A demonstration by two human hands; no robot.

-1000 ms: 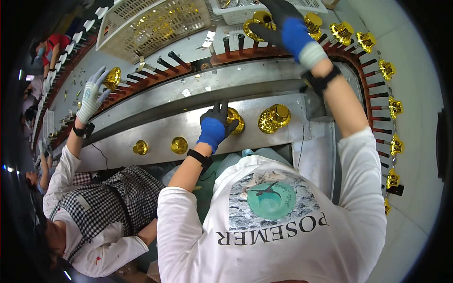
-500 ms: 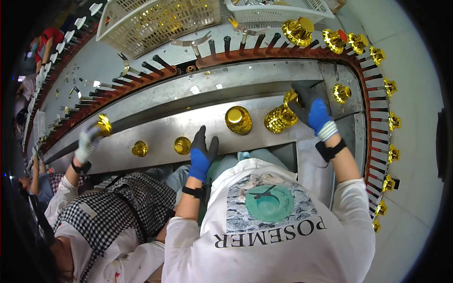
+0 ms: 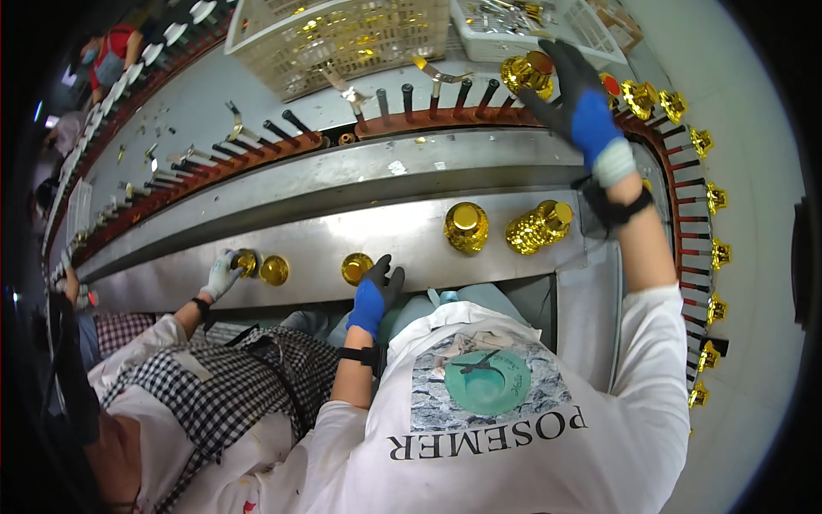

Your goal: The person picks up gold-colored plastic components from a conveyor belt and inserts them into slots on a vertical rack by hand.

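Observation:
My right hand (image 3: 575,107), in a blue and black glove, is raised to the far curve of the peg conveyor (image 3: 428,116) and grips a faceted gold cap (image 3: 526,72) over the pegs. My left hand (image 3: 375,289), gloved the same, rests with its fingers apart on the near edge of the steel table (image 3: 342,231), right beside a small round gold cap (image 3: 355,267). Two larger gold caps (image 3: 467,227) (image 3: 537,224) stand on the steel table between my hands.
A co-worker in a checked shirt at my left has a white-gloved hand (image 3: 221,274) on a small gold cap (image 3: 247,261) beside another gold cap (image 3: 275,270). White baskets (image 3: 342,38) stand behind the conveyor. Gold caps sit on pegs (image 3: 715,199) along the right curve.
My right hand has risen from the gold caps on the steel table to the conveyor pegs, carrying a gold cap. My left hand has stayed by the small cap. The co-worker's hand has come down to the table.

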